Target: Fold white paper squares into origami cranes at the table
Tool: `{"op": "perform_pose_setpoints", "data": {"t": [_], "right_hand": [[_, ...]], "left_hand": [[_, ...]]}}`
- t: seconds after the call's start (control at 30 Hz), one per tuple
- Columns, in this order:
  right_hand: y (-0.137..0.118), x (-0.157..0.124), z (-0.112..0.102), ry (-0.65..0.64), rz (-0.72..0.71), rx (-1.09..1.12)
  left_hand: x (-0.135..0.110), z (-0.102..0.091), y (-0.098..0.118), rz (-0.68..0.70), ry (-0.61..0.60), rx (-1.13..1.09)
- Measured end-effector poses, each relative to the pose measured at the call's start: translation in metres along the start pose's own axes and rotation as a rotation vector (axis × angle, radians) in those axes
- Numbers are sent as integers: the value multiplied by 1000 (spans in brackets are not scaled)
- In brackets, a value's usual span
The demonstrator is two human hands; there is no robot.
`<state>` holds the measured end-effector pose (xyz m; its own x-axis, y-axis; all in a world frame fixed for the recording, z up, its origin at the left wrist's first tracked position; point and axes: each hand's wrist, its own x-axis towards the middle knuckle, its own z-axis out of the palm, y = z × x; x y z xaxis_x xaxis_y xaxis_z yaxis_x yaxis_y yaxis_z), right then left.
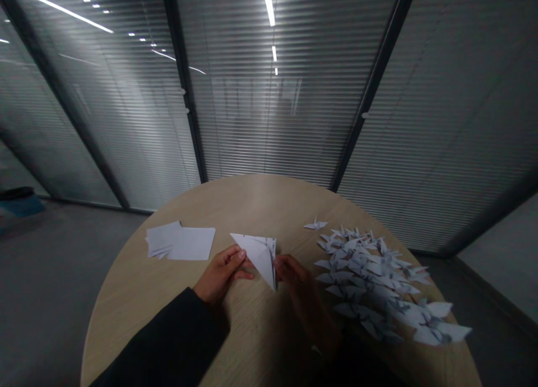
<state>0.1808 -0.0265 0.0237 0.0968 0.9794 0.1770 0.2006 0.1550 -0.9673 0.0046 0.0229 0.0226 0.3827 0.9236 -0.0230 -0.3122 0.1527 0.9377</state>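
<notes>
A white sheet of paper (259,252), folded into a triangular shape with printed marks along its upper right edge, is held between both hands above the table. My left hand (225,270) pinches its left side, thumb on top and fingers beneath. At the right edge, my right hand (296,278) grips the layers between thumb and fingers; part of that hand lies in shadow. Toward the right lie many folded paper cranes (370,269) in a crowded group, with a single paper crane (316,224) slightly apart at its upper left.
Loose white paper sheets (193,243) lie overlapping on the left of the round wooden table (269,199). Glass partitions with blinds (273,124) stand behind the table's far edge. A blue bin-like object (22,203) sits on the floor at far left.
</notes>
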Motion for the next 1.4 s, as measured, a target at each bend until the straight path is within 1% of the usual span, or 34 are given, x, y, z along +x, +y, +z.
{"op": "perform_pose_setpoints", "data": {"t": [0.13,0.23,0.33,0.4,0.5,0.63,0.73,0.8,0.97,1.13,1.3,1.4], "right_hand": [[8,-1,2,22,19,-144],[15,-2,4,81,-16,-254],[20,-1,3,109,-43,-313],[22,0,3,117,-59,-346],[23,1,2,135,-99,-370],[22,2,1,161,-113,-334],[19,2,0,157,-73,-292],[17,2,-1,160,-31,-255],[10,2,-3,139,45,-157],[6,2,-4,137,84,-94],[9,5,-3,154,81,-17],[11,4,-3,182,13,2]], "left_hand": [[-1,2,0,-16,-39,-48],[-1,2,0,-50,-48,-121],[1,0,-1,-92,-63,-182],[0,-1,-1,-107,-63,-186],[-2,0,0,-121,-43,-133],[-4,2,-1,-132,15,-106],[-2,1,-4,-118,26,-140],[-1,0,-7,-108,12,-140],[0,-1,-9,-82,-50,-59],[-1,-1,-8,-59,-72,-43],[-1,0,-6,-64,-64,-44],[-1,0,-6,-78,-45,-76]]}}
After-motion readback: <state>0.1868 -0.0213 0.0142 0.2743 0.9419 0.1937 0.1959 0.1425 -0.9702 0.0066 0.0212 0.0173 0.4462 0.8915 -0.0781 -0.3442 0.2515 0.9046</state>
